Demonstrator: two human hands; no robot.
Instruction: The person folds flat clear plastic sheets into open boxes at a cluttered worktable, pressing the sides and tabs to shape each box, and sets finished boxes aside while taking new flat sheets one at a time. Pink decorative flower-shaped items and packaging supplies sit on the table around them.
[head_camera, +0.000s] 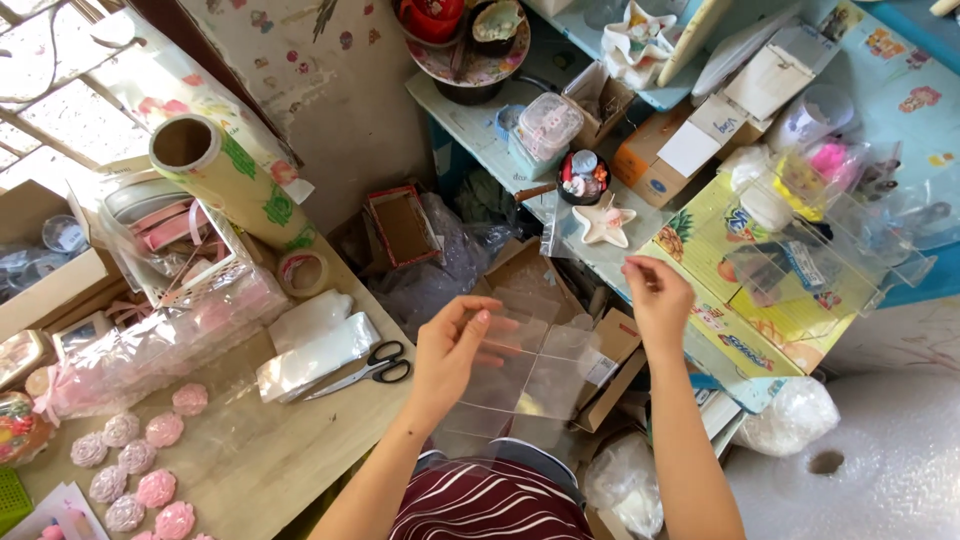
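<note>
The left hand has a pinching grip on one edge of a clear plastic sheet. The right hand pinches its top corner, fingers pressed together. The sheet hangs in the air between both hands, above the lap. Black scissors lie on the wooden table to the left, near pink flower shapes.

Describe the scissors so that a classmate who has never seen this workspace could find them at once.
Start at the wooden tabletop on the left side of the view. Near its right edge, just left of the person's left hand, lie the scissors, beside flat packs of clear bags. Their black loop handles and bare metal blades set them apart from the pale plastic and pink flower shapes around them.
</note>
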